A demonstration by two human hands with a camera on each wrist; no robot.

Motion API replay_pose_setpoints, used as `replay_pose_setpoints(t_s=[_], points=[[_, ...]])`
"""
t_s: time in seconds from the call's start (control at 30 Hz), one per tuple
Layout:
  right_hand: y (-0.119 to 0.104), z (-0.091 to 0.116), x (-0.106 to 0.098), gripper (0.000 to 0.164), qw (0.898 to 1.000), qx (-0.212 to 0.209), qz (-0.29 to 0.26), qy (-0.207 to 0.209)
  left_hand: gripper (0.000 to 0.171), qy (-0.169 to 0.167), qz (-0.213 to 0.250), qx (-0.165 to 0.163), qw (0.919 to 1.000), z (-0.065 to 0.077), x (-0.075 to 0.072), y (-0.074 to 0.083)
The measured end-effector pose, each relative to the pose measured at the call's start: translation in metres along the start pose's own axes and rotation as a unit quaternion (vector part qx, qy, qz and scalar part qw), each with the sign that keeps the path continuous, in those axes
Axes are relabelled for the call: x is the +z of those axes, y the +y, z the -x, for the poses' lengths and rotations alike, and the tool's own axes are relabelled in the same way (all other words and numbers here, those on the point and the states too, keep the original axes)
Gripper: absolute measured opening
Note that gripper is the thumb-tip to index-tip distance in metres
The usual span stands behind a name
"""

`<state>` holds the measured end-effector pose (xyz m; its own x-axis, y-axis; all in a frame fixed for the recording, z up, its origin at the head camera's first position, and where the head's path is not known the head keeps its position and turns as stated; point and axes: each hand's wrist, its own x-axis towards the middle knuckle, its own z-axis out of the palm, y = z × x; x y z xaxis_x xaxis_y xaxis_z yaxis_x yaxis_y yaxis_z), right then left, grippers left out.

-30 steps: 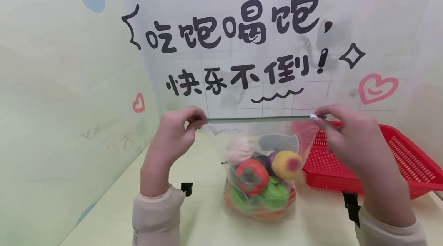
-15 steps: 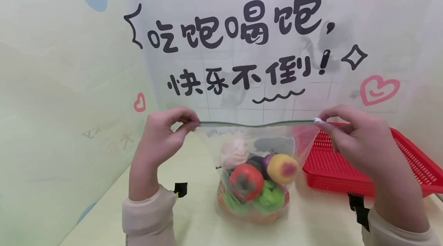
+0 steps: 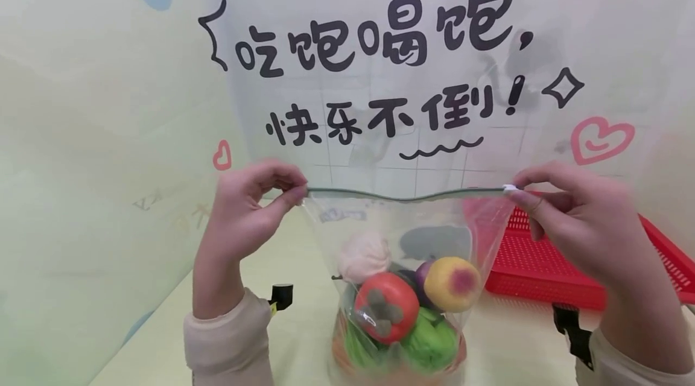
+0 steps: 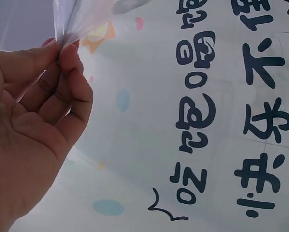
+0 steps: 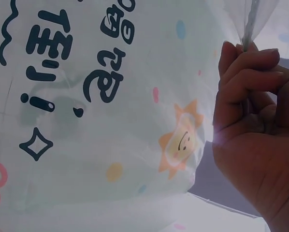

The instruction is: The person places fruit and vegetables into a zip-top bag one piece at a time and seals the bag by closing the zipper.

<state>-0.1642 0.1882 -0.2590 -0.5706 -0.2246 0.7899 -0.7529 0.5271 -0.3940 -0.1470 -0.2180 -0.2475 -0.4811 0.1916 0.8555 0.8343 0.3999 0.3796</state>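
A clear zip bag (image 3: 391, 220) hangs upright between my hands, its green zip strip (image 3: 380, 195) dipping a little in the middle. My left hand (image 3: 233, 217) pinches the strip's left end between thumb and fingers. At the right end, thumb and forefinger of my right hand (image 3: 581, 229) pinch the bag's top corner, right at a white slider (image 3: 509, 189). Inside the bag lie a red persimmon-like fruit (image 3: 399, 301), a yellow fruit (image 3: 452, 283) with a purple patch, a pale garlic-like bulb (image 3: 364, 256) and green vegetables (image 3: 431, 341). Both wrist views show the pinched plastic.
A red perforated basket (image 3: 543, 283) stands on the pale tabletop (image 3: 298, 338), behind and beside my right hand. Past the bag rises a printed backdrop (image 3: 380, 24) with black lettering, and a light side wall (image 3: 98, 163) is on the left.
My hands have moved slightly apart, still gripping the zip strip, which went from straight to sagging. The bag and its contents look larger and lower in the head view.
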Motion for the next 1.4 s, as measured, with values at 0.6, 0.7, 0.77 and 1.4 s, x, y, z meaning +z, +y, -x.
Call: replay_pose_setpoints(t_s=[0.6, 0.7, 0.77, 1.4], points=[[0.031, -0.020, 0.024, 0.046, 0.961, 0.201, 0.082, -0.169, 0.013, -0.040, -0.108, -0.129, 0.9850, -0.014, 0.042, -0.039], [0.032, -0.021, 0.025, 0.061, 0.953, 0.212, 0.081, -0.202, 0.019, -0.067, -0.104, -0.134, 0.9832, -0.013, 0.044, -0.043], [0.033, -0.022, 0.026, 0.071, 0.947, 0.218, 0.081, -0.220, 0.022, -0.083, -0.104, -0.131, 0.9825, -0.014, 0.045, -0.045], [0.013, -0.017, 0.060, 0.053, 0.945, 0.106, 0.090, -0.294, 0.026, -0.232, -0.151, -0.178, 0.9443, -0.013, 0.064, -0.040]])
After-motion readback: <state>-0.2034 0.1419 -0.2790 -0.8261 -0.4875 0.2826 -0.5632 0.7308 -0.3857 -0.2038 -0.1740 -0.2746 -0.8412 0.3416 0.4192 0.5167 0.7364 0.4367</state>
